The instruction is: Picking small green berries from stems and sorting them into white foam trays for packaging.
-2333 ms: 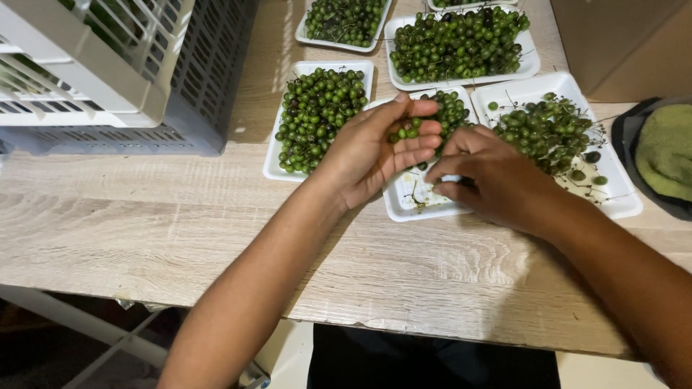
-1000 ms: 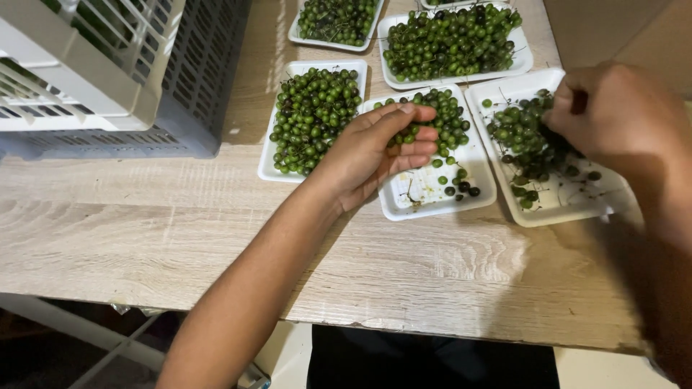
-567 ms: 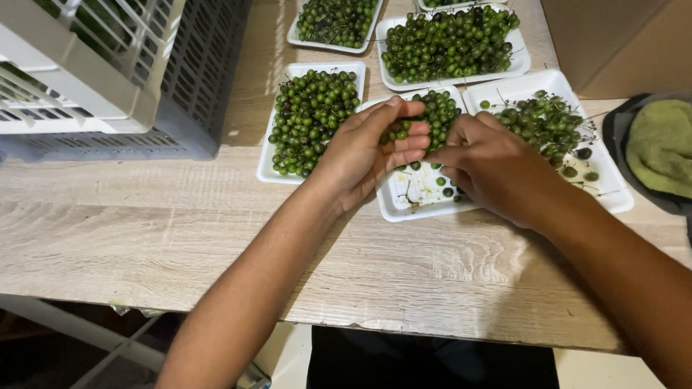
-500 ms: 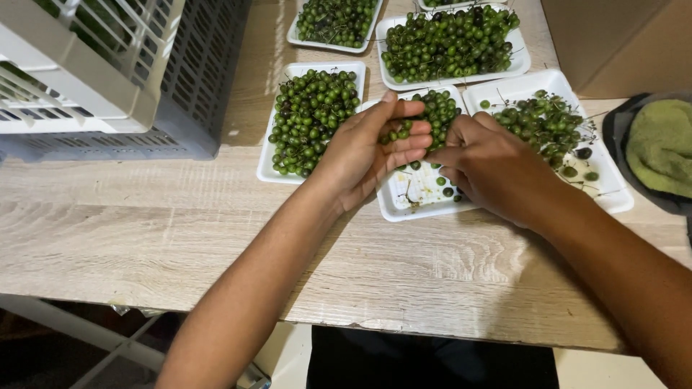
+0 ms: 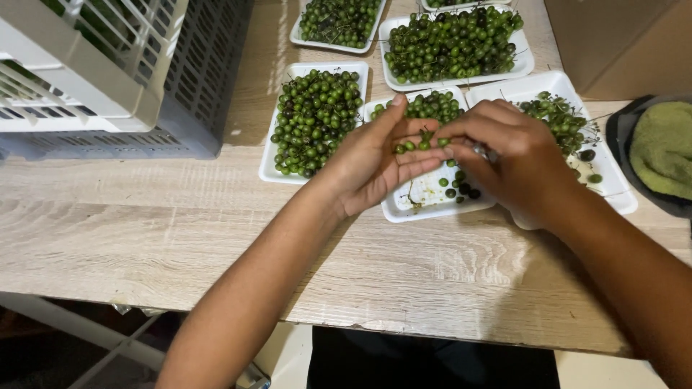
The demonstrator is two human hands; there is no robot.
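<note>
My left hand (image 5: 371, 162) hovers over the middle white tray (image 5: 432, 209), fingers curled around a small sprig of green berries (image 5: 418, 142). My right hand (image 5: 515, 158) meets it from the right, fingertips pinching at the same sprig, with a small metal blade (image 5: 481, 152) showing between its fingers. The middle tray holds green berries (image 5: 432, 106) at its far end and a few loose ones near the front. A tray of stemmed berry clusters (image 5: 569, 122) lies under my right hand.
A full tray of green berries (image 5: 315, 119) sits left of the middle tray; two more full trays (image 5: 454, 43) lie behind. Stacked plastic crates (image 5: 108, 79) occupy the far left of the wooden table (image 5: 144, 230). A dark bowl with a green cloth (image 5: 663, 151) stands at the right edge.
My right hand went out to the stemmed-berry tray on the right, then came back to my left hand over the middle tray. My left hand stayed in place.
</note>
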